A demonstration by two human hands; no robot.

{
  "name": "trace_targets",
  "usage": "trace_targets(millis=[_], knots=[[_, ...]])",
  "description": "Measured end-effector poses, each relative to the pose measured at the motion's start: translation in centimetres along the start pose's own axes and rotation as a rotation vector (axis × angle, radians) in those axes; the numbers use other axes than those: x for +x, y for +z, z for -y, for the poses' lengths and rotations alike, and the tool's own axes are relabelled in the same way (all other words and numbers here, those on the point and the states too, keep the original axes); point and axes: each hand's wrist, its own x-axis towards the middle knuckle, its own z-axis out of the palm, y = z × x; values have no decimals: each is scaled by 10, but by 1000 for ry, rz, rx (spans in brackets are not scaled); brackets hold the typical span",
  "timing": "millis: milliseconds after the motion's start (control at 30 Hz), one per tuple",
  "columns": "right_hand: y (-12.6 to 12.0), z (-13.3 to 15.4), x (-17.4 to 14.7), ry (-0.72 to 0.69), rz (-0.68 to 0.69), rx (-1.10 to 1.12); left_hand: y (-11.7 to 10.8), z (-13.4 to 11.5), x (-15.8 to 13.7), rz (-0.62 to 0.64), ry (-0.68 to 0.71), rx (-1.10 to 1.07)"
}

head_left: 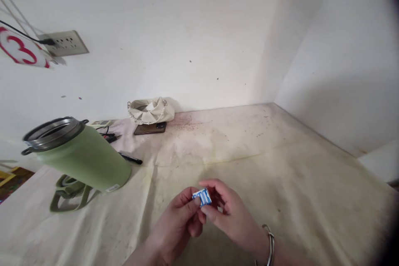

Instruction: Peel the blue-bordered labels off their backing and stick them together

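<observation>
At the lower centre of the frame, our left hand (177, 218) pinches a small white-and-blue block (204, 196), marked face towards us, long axis running sideways, rising slightly rightward. Our right hand (232, 212) curls about its right end; whether those fingers grip, we cannot tell.

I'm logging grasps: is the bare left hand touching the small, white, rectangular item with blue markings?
Touching. The head view shows the left hand with its thumb laid over the face of the white rectangular item.
</observation>
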Motion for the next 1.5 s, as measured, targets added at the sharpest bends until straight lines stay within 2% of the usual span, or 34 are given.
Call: trace_targets(millis=[67,233,400,700,833,1033,1367,1500], knots=[[0,2,1,-18,15,7,0,1,0,6,-26,-25],[0,1,4,5,9,34,0,2,2,-7,23,-19],[0,-1,5,24,62,122,1,2,3,-30,34,12],[3,-4,4,96,51,30,-4,8,5,-253,177,513],[2,-8,6,138,20,-9,-7,10,7,-302,199,578],[-2,-17,6,246,-33,13,-14,6,11,-402,248,536],[-5,-28,10,312,-126,126,-26,4,15,-497,307,733],[-6,-28,10,345,-136,135,-29,1,16,-479,273,956]])
